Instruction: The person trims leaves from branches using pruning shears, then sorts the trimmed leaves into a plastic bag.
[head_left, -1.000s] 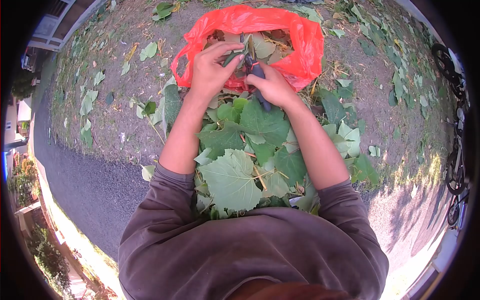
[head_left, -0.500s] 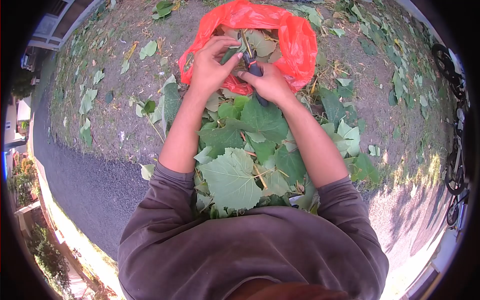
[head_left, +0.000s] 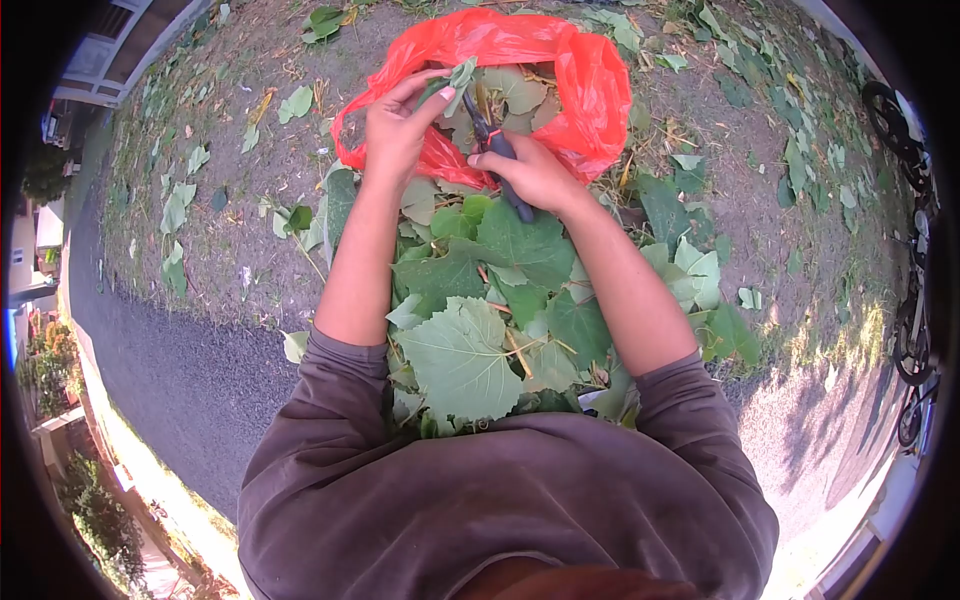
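My left hand pinches a folded green leaf between thumb and fingers at the left side of a red plastic bag. My right hand is wrapped around the dark handles of pruning shears, which have a red band near the pivot. Their blades point up over the bag's mouth, just right of the leaf. Several pale leaves lie inside the bag. Below my hands, between my forearms, a heap of large green leaves with cut stems is piled against me.
Loose leaves and dry stalks are scattered over bare ground on both sides. Asphalt runs along the lower left. Bicycle wheels stand at the far right edge.
My left hand has moved a little left, raising the leaf away from the shears. The shears and my right hand have shifted slightly down and left; the bag's left rim is pushed outward.
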